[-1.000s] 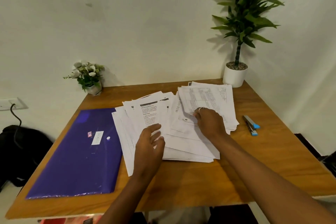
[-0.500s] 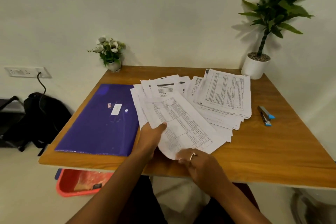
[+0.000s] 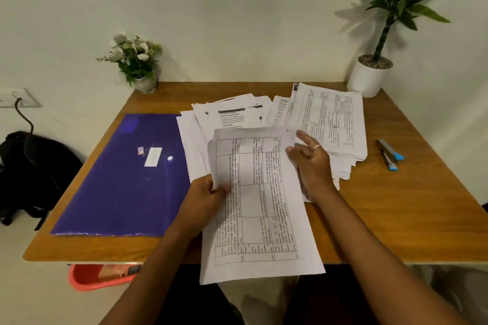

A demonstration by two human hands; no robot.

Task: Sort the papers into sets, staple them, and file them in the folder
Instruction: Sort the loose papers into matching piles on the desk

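The gridded sheet point(image 3: 258, 206) is now off the pile point(image 3: 330, 119) at 12 o'clock — left hand point(image 3: 204, 198) grip pinches its edge; right hand point(image 3: 311, 163) grip spread; sorting barely begun.

No text is legible. The held sheet point(image 3: 258, 206) carries a ruled table of fine print, and the spread papers point(image 3: 237, 116) carry bold black headings, all too small and blurred to read. The white label point(image 3: 153, 157) and the small sticker point(image 3: 141, 150) on the purple folder point(image 3: 118, 179) bear marks that cannot be resolved.
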